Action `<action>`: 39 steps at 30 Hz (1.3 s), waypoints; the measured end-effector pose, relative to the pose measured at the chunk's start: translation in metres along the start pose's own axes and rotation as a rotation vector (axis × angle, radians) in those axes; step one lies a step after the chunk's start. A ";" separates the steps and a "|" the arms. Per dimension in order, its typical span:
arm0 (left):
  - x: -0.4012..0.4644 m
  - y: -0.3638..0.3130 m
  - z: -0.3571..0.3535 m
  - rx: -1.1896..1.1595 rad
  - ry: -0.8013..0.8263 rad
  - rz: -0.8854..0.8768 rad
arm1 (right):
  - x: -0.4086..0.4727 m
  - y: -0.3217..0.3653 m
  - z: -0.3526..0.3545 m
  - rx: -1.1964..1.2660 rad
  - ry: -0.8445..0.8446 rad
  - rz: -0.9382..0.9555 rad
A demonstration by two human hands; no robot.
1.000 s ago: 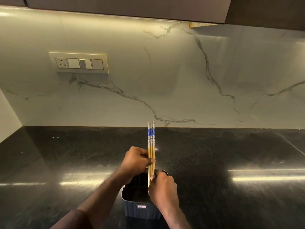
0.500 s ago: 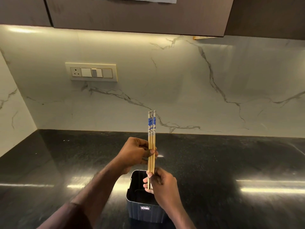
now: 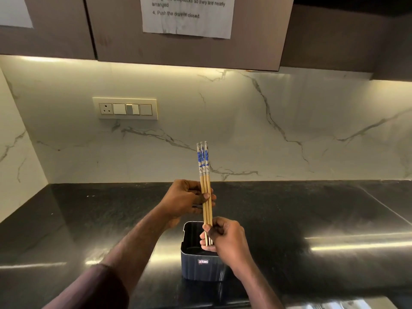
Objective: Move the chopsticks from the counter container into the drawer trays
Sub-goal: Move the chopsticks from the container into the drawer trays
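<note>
A bundle of wooden chopsticks (image 3: 204, 166) with blue-patterned tops stands upright above a dark blue container (image 3: 200, 267) on the black counter. My left hand (image 3: 185, 200) grips the bundle around its middle. My right hand (image 3: 225, 238) pinches the thin lower tips just over the container's open mouth. The tips are clear of the container's rim. What I can see of the container's inside looks dark and bare; my right hand covers part of it. No drawer or tray is in view.
The black stone counter (image 3: 312, 219) runs left and right, with a marble backsplash behind. A switch and socket plate (image 3: 125, 108) sits on the wall at the left. Upper cabinets (image 3: 256, 47) hang overhead, with a paper instruction sheet (image 3: 188, 15) taped on.
Both hands have lifted the chopstick bundle up out of the container. The camera has tilted upward, bringing the cabinets and the paper sheet into view.
</note>
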State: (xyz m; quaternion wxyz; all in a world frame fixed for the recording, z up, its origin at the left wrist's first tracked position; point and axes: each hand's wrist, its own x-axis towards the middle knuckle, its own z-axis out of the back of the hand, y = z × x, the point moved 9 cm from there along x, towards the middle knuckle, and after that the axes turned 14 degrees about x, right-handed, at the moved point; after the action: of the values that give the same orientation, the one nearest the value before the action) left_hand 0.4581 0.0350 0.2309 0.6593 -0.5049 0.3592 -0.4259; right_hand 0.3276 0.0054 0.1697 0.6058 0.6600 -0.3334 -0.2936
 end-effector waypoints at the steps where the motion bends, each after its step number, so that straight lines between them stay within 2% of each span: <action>1: -0.007 0.000 0.001 0.000 0.004 -0.005 | -0.007 0.002 -0.003 0.002 -0.003 0.003; 9: -0.063 0.016 -0.002 0.009 0.071 -0.041 | -0.065 -0.018 -0.018 -0.019 -0.018 -0.049; 17: -0.097 0.031 -0.058 -0.078 0.214 0.005 | -0.124 -0.033 0.027 -0.172 -0.090 -0.075; 31: -0.132 -0.009 -0.241 -0.032 0.401 -0.024 | -0.228 -0.015 0.191 -0.235 -0.314 -0.042; 39: -0.159 -0.043 -0.367 -0.033 0.367 -0.059 | -0.292 0.005 0.310 -0.270 -0.350 -0.040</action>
State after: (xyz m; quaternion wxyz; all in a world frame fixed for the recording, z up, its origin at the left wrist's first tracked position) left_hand 0.0574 0.0446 0.1948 0.5616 -0.4398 0.4656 -0.5238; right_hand -0.0949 0.0502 0.1410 0.6157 0.5181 -0.3780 -0.4577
